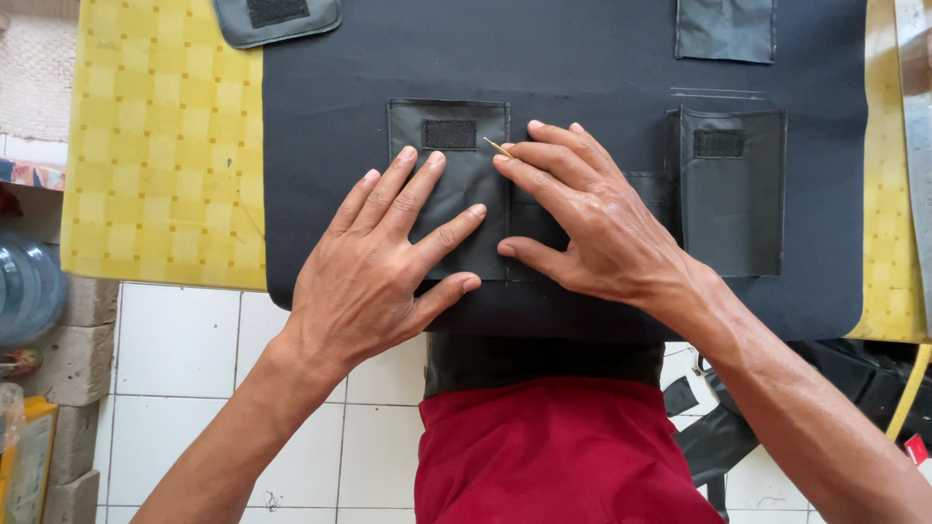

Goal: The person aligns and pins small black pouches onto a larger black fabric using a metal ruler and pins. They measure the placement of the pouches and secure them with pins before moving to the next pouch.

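My left hand (388,262) lies flat, fingers spread, pressing a dark grey pocket piece (456,170) with a black hook-and-loop patch onto a large black fabric sheet (582,68). My right hand (592,218) rests just to the right of that pocket, its fingertips pinching a thin yellowish stick or marker (498,147) at the pocket's right edge. A second pocket piece (733,194) lies on the sheet to the right of my right hand.
The sheet lies on a table with a yellow checked cover (165,136). Two more grey fabric pieces lie at the far edge, one at the left (277,17) and one at the right (725,27). A metal ruler (917,126) lies at the right. A water bottle (29,291) stands on the white tiled floor at the left.
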